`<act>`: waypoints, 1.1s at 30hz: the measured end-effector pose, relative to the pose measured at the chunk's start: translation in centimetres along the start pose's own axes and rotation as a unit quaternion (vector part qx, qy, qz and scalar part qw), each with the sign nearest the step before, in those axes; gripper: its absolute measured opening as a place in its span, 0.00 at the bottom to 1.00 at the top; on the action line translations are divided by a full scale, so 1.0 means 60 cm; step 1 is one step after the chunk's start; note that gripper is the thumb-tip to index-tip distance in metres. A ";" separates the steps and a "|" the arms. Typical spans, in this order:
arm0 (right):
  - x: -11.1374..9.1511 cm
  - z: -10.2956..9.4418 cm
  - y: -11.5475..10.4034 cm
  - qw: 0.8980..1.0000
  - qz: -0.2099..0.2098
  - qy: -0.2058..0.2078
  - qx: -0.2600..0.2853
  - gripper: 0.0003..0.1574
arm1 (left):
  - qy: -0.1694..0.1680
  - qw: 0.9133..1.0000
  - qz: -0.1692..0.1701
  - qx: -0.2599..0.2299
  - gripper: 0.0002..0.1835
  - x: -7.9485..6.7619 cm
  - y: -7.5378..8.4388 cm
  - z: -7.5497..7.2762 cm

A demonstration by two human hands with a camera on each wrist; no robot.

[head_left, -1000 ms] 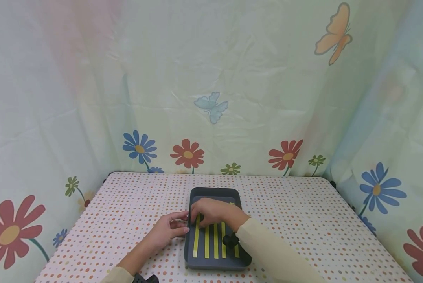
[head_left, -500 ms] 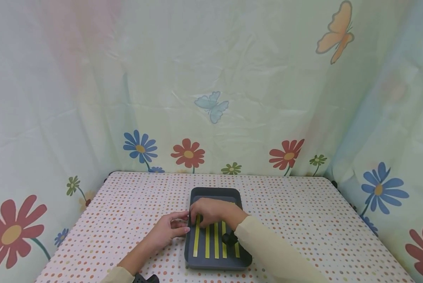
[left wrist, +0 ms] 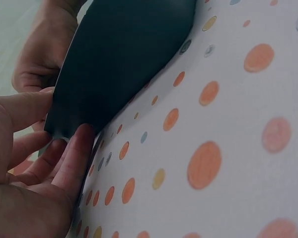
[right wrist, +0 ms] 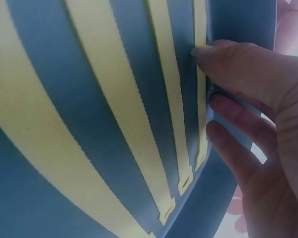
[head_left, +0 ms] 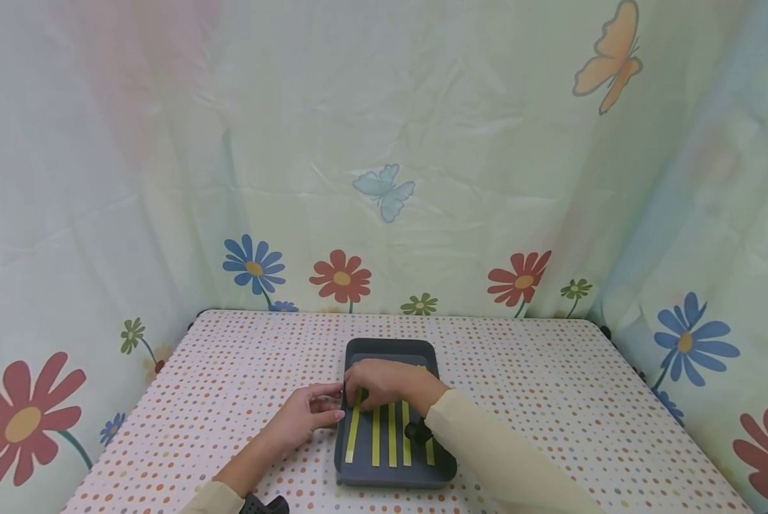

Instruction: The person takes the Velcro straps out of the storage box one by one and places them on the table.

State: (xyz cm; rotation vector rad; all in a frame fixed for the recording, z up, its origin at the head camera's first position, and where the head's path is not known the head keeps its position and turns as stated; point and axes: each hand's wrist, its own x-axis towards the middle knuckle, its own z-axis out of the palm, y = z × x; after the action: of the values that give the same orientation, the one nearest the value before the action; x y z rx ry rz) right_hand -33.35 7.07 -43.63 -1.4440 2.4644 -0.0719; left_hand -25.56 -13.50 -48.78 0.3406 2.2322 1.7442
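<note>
A dark grey tray [head_left: 397,478] holds several yellow hook-and-loop cable ties laid lengthwise, with slotted ends in the right wrist view. My right hand [head_left: 387,382] reaches into the tray and pinches the leftmost cable tie [head_left: 352,439]. Close up, the thumb lies on one side of that tie [right wrist: 200,29] and the fingers on the other, beside the tray's side wall. My left hand [head_left: 297,421] is outside the tray, its loosely bent fingers touching the left wall [left wrist: 124,54]. The right hand and wrist cover the upper parts of several ties.
The tray stands on a table [head_left: 525,385] covered in dotted cloth. A curtain [head_left: 461,157] with flowers and butterflies hangs behind the table and along both sides. A dark wrist device [head_left: 417,431] on my right wrist hangs over the ties.
The near end of the leftmost cable tie has shifted slightly left, so the tie now slants. Both hands stay in nearly the same places.
</note>
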 end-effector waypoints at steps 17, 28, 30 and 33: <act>0.000 0.004 0.003 0.998 -0.052 0.012 -0.034 0.06 | 0.003 1.000 -0.003 -0.003 0.34 0.001 -0.001 0.001; 0.001 0.002 -0.002 0.998 -0.042 0.001 -0.049 0.07 | -0.001 1.000 -0.002 -0.009 0.34 0.004 -0.005 -0.001; 0.001 0.002 -0.003 0.998 -0.040 0.000 -0.049 0.07 | -0.004 1.000 -0.003 -0.009 0.35 0.004 -0.006 -0.002; 0.001 0.001 -0.004 0.998 -0.041 -0.002 -0.048 0.07 | -0.004 1.000 -0.002 -0.009 0.35 0.002 -0.005 -0.002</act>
State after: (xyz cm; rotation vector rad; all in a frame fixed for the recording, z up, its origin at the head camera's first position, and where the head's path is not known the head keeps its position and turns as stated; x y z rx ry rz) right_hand -33.15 6.91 -43.67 -1.5827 2.4360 0.0319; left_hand -25.73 -13.60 -49.07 0.3372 2.2081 1.7573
